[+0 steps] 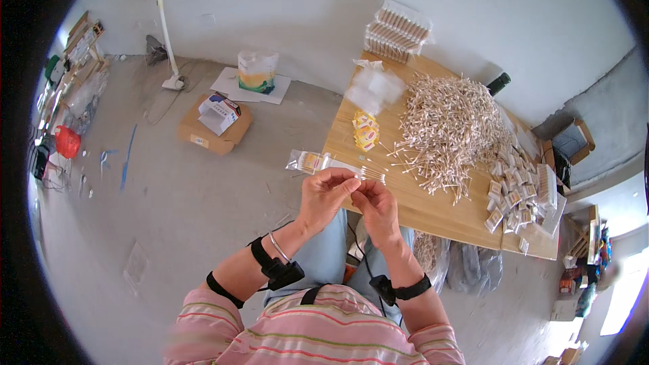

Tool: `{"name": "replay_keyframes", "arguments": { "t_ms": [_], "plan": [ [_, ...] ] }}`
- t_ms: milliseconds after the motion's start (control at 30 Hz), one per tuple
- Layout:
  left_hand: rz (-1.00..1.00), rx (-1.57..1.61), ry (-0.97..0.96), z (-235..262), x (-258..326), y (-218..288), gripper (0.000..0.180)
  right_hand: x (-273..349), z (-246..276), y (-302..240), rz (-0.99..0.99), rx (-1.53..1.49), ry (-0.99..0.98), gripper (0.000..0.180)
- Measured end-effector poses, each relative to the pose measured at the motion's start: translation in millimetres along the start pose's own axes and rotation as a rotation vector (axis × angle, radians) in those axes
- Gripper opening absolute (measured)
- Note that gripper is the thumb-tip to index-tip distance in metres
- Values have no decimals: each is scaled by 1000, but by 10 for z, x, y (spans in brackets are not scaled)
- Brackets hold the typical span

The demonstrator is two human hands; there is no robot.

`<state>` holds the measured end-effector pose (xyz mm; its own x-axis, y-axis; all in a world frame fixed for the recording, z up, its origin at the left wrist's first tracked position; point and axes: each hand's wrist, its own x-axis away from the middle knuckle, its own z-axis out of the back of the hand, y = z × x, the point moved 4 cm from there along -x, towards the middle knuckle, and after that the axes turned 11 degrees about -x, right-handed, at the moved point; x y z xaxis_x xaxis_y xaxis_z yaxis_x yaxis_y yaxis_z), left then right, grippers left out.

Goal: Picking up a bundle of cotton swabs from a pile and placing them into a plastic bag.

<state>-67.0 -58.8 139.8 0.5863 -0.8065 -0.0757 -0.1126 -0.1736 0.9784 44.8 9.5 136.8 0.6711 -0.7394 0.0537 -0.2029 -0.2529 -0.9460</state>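
Note:
Over the near left edge of the wooden table (pixel 466 220), my left hand (pixel 323 197) and my right hand (pixel 377 211) meet fingertip to fingertip. Both are closed in a pinch; whatever lies between the fingers is too small to make out. Just beyond them, a few loose cotton swabs (pixel 373 175) rest on the tabletop. A clear bag of swabs with a yellow card (pixel 311 161) lies by my left hand, partly past the table edge. Yellow cards (pixel 366 130) and thin clear plastic bags (pixel 376 86) sit farther back. A large heap of cotton swabs (pixel 449 128) spreads to the right.
Small filled swab packs (pixel 512 196) pile up at the table's right end. Stacked packs (pixel 397 30) stand at the back against the wall. On the floor at left are a cardboard box (pixel 215 136), a white-and-green bag (pixel 257 73) and an upright vacuum cleaner (pixel 165 34).

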Motion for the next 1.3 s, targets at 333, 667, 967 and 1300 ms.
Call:
{"name": "replay_keyframes", "arguments": {
  "t_ms": [333, 667, 967, 1300],
  "plan": [
    [-47, 117, 86, 417, 26, -27, 7, -46, -333, 68, -102, -130, -120, 8],
    [302, 17, 757, 2438, 254, -1154, 12, -132, -451, 68, -193, -346, -140, 12],
    [671, -550, 878, 3717, 773, -1943, 42, -266, 138, 586, -240, 136, -73, 13],
    [90, -853, 151, 1781, -623, -1192, 31, -517, 1195, 809, 66, 844, 240, 10]
  ]
}}
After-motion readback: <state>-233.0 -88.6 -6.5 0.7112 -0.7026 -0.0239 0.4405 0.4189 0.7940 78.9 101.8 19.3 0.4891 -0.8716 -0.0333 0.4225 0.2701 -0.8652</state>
